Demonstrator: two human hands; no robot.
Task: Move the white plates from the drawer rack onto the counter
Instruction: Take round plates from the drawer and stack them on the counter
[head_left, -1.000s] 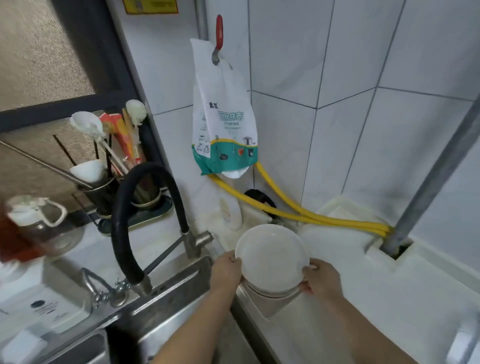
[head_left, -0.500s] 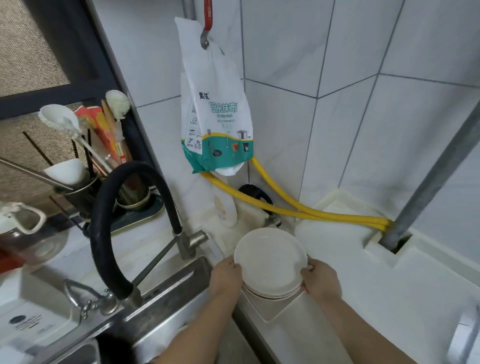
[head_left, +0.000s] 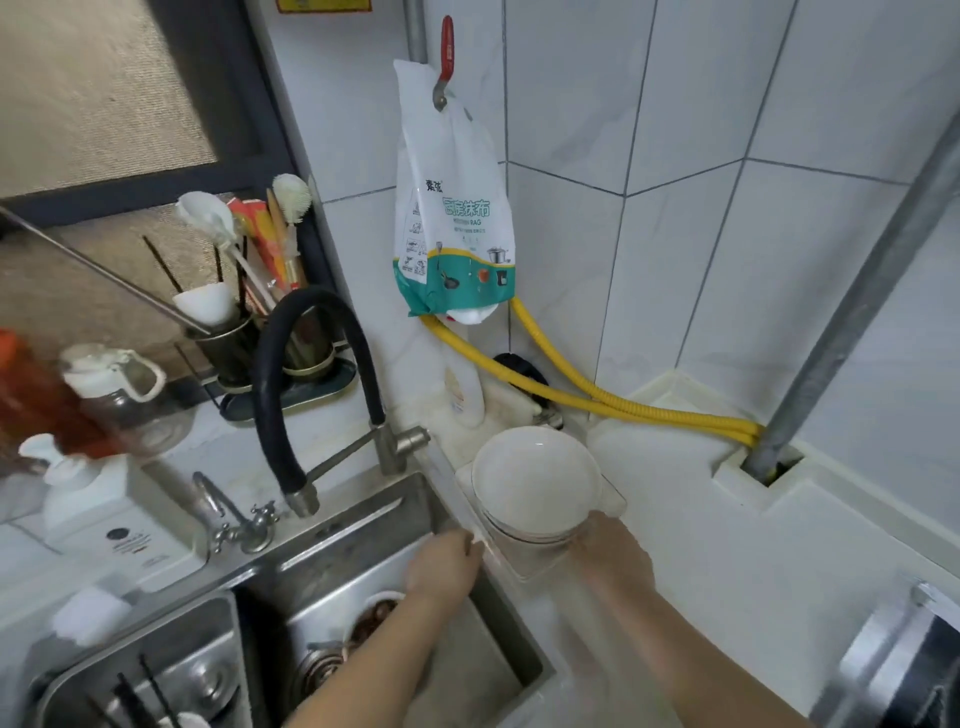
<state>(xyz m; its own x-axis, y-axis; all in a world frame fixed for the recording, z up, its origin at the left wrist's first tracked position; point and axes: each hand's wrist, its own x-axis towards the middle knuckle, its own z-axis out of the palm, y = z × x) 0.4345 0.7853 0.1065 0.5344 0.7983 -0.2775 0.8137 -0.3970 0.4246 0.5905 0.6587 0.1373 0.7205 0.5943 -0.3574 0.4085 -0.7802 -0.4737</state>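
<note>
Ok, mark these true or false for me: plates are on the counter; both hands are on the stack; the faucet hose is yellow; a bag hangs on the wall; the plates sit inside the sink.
1. The stack of white plates rests on the counter: true.
2. Both hands hold it: false. Only the right hand touches the stack's near edge; the left hand is off it, at the sink edge.
3. The faucet hose is yellow: false, it is black.
4. A rag bag hangs on the wall: true.
5. The plates sit in the sink: false, they sit beside it.
</note>
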